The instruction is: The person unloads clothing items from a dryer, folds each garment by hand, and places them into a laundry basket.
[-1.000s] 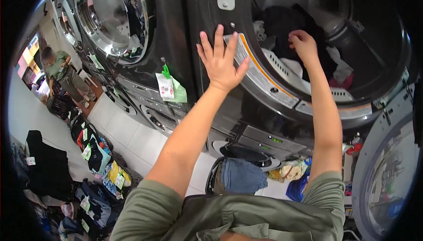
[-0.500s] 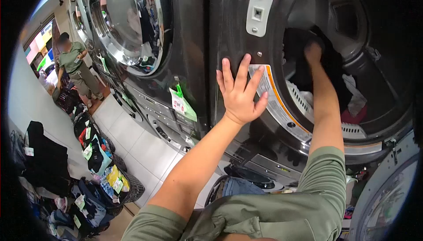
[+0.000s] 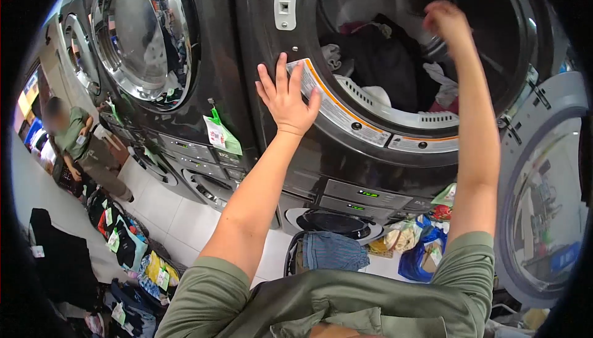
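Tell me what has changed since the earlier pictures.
The right hand has lifted off the dark clothes and moved right; blur hides whether it holds anything. A pink piece now shows at their far edge. The left hand stays flat on the machine's front; the door stays open.

Single head-worn view, forward and steeply down over both outstretched arms (image 3: 265, 196).

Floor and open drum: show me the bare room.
Bare tiles lie between the left machines and the tagged clothes. In the drum, free space shows above the dark clothes, left of the right hand. Crowded: beneath the drum, by the blue garment and blue bag.
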A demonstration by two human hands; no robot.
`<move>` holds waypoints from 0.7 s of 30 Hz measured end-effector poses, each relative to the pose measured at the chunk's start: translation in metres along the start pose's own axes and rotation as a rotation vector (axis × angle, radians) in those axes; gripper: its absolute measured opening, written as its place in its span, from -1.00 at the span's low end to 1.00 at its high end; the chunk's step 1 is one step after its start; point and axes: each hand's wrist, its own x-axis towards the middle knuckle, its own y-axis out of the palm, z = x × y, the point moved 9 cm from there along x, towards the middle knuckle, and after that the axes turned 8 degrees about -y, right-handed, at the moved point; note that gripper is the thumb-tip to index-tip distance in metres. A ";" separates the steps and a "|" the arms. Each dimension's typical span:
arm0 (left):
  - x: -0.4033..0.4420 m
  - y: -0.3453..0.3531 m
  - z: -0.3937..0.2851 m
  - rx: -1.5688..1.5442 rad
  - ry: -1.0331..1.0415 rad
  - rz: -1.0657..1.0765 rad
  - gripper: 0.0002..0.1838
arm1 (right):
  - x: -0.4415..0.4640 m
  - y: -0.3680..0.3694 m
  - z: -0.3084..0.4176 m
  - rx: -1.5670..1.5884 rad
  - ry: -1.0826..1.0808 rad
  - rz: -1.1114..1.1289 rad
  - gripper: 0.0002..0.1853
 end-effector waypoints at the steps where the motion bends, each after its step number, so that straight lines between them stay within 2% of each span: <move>1: -0.003 0.001 0.000 -0.003 -0.024 0.015 -0.42 | -0.013 0.008 -0.017 -0.091 0.018 0.010 -0.87; 3: -0.005 0.002 0.000 -0.011 -0.014 0.003 -0.42 | -0.028 0.013 -0.092 -0.114 0.157 -0.036 -0.81; 4: -0.006 0.001 0.001 -0.004 0.001 -0.008 -0.42 | -0.054 0.016 -0.087 -0.253 0.383 -0.034 -0.71; 6: -0.005 0.000 0.004 -0.006 0.006 -0.010 -0.42 | -0.064 0.025 -0.141 -0.150 0.610 -0.022 -0.55; 8: -0.005 0.001 0.004 -0.005 0.019 -0.007 -0.43 | -0.068 0.033 -0.169 -0.095 0.739 -0.139 -0.49; 12: -0.006 0.001 0.004 -0.019 0.023 0.008 -0.46 | -0.054 0.059 -0.220 -0.039 0.730 -0.158 -0.44; 14: -0.005 0.002 0.005 -0.040 0.030 0.002 -0.47 | -0.049 0.064 -0.254 -0.025 0.870 -0.149 -0.42; 15: -0.005 0.002 0.005 -0.046 0.041 -0.010 -0.47 | -0.053 0.058 -0.261 -0.047 0.881 -0.280 -0.45; 18: -0.005 0.004 0.005 -0.033 0.049 -0.003 -0.47 | -0.069 0.059 -0.302 0.023 0.993 -0.363 -0.37; 19: -0.005 0.005 0.007 -0.057 0.024 0.007 -0.47 | -0.067 0.058 -0.324 0.037 0.998 -0.358 -0.37; 21: -0.004 0.007 0.009 -0.057 0.034 0.011 -0.47 | -0.070 0.081 -0.379 0.125 1.168 -0.030 -0.40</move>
